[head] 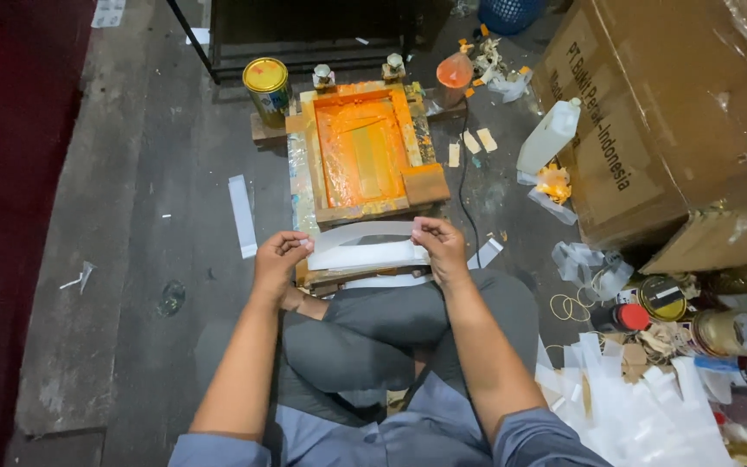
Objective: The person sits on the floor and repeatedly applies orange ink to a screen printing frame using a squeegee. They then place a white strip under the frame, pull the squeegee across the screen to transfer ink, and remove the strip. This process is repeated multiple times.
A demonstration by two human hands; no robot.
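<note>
Both hands [280, 258] [439, 244] — white plastic strip [365, 256] between.

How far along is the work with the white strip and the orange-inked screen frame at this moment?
Looks done: white strips are heaped at the right, and the screen frame is already flooded with orange ink. In hand: the left hand and right hand pinch one white strip by its ends, in front of the frame. Left: that strip is not yet on the frame.
</note>
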